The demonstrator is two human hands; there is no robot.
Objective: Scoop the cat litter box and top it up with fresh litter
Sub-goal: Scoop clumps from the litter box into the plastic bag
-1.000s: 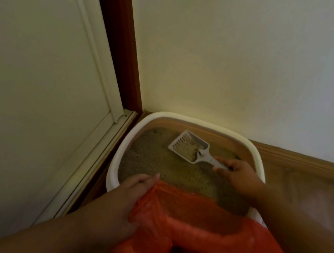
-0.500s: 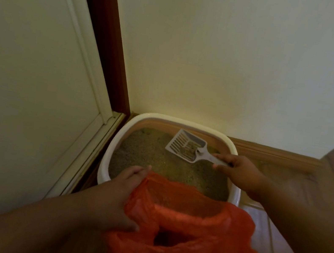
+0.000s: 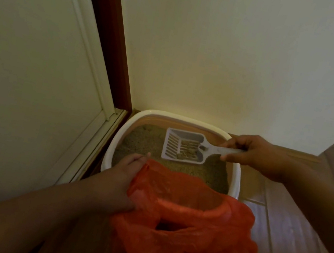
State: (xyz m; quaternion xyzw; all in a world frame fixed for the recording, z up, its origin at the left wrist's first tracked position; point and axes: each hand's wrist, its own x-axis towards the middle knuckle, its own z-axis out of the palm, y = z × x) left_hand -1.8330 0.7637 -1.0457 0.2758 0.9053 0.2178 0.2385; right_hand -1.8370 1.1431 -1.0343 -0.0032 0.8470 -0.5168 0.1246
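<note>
A white-rimmed litter box (image 3: 111, 145) with tan litter sits in the floor corner. My right hand (image 3: 254, 155) grips the handle of a pale slotted scoop (image 3: 182, 149), held level above the litter with a few clumps lying in its pan. My left hand (image 3: 115, 184) pinches the left edge of an orange plastic bag (image 3: 186, 237), keeping its mouth open at the near rim of the box. The bag hides the near part of the box.
A cream wall rises behind the box, and a white door panel (image 3: 25, 79) with a dark red frame (image 3: 108, 33) stands at the left. Wooden floor (image 3: 287, 248) stretches to the right, with a skirting board along the wall.
The scoop has risen out of the litter and swung level, most loose litter sifted out. My right hand moved right and up. The bag stays held in place.
</note>
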